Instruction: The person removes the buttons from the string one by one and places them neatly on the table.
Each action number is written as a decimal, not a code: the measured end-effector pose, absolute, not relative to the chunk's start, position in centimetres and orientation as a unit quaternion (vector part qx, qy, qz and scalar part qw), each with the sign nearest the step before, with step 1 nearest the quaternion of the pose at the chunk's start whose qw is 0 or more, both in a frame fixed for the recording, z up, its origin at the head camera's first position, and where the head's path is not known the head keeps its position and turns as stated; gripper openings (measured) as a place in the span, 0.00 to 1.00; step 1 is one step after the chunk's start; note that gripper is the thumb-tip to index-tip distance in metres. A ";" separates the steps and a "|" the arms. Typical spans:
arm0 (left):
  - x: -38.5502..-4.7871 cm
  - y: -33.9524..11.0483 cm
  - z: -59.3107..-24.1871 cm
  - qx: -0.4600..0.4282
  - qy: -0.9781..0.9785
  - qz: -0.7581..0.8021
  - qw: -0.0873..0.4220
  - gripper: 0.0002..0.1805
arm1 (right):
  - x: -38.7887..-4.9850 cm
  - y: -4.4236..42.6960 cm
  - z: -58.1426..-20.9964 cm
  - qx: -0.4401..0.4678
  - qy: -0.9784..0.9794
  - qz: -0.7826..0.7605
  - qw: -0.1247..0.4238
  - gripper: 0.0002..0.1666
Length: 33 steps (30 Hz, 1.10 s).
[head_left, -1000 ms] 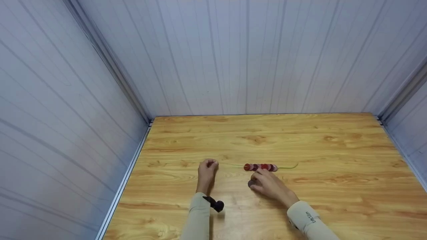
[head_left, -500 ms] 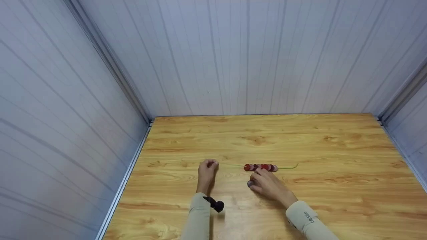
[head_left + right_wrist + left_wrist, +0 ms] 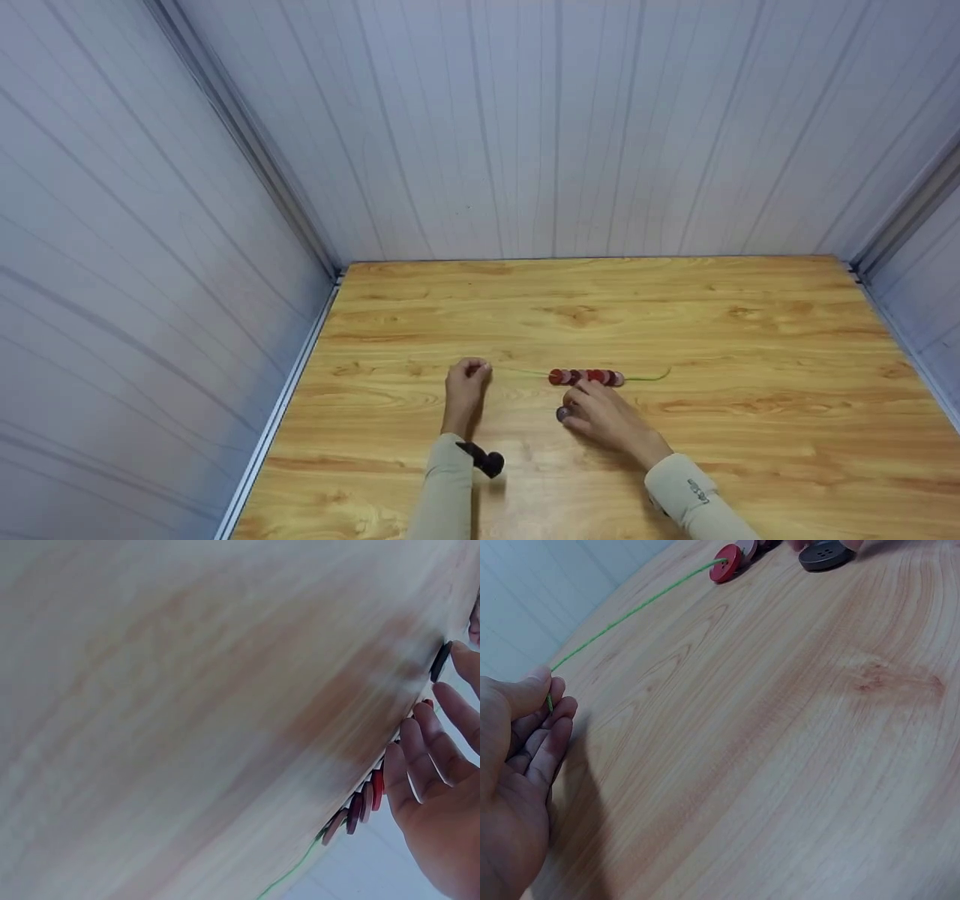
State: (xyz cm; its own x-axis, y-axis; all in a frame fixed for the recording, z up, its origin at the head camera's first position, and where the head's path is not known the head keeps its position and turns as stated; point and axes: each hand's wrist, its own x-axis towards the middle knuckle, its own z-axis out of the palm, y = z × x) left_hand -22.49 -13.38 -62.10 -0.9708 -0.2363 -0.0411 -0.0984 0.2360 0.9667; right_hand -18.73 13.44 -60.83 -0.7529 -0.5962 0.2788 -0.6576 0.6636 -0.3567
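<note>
In the head view my left hand [image 3: 463, 391] pinches one end of a thin green string [image 3: 634, 613] between thumb and fingertip. The string runs right into a row of overlapping buttons, red, pink and dark maroon, with a red button [image 3: 725, 565] at its left end. Just in front of the row, my right hand [image 3: 606, 416] pinches a separate dark grey button [image 3: 826, 555] by its edges, and its holes show in the left wrist view. The other fingers of that hand lie at the strung buttons [image 3: 355, 811] and partly cover them in the head view.
Everything lies on a wood-grain table [image 3: 420, 315]. The string's free tail [image 3: 651, 376] curls up beyond the row's right end. Pale panelled walls [image 3: 510, 135] stand behind and at the sides. A black device [image 3: 484, 459] sits at the left sleeve's cuff.
Both hands and the strung row stay nearly in place. The dark grey button has turned slightly in my right fingers, and its face now shows more clearly.
</note>
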 end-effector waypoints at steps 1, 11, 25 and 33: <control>-22.5 -13.4 -62.1 0.107 -0.784 -0.609 0.057 0.06 | -18.7 13.5 -60.8 0.342 -0.909 0.228 0.069 0.16; -22.7 -13.4 -62.2 0.104 -0.776 -0.620 0.054 0.06 | -19.1 14.7 -60.0 0.280 -0.906 0.308 0.071 0.14; -22.7 -13.5 -62.3 0.101 -0.775 -0.620 0.063 0.06 | -20.6 17.2 -60.0 0.215 -0.897 0.373 0.097 0.13; -22.8 -13.6 -62.3 0.102 -0.792 -0.599 0.059 0.06 | -21.0 18.2 -60.4 0.167 -0.910 0.371 0.083 0.13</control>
State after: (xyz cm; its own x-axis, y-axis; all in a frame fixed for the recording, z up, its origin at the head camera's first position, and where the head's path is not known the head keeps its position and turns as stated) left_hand -22.78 -13.58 -62.29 -0.9722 -0.2325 -0.0289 -0.0911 0.2615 0.9609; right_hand -20.96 18.23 -60.39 -0.9304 -0.2426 0.2746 -0.3654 0.6695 -0.6467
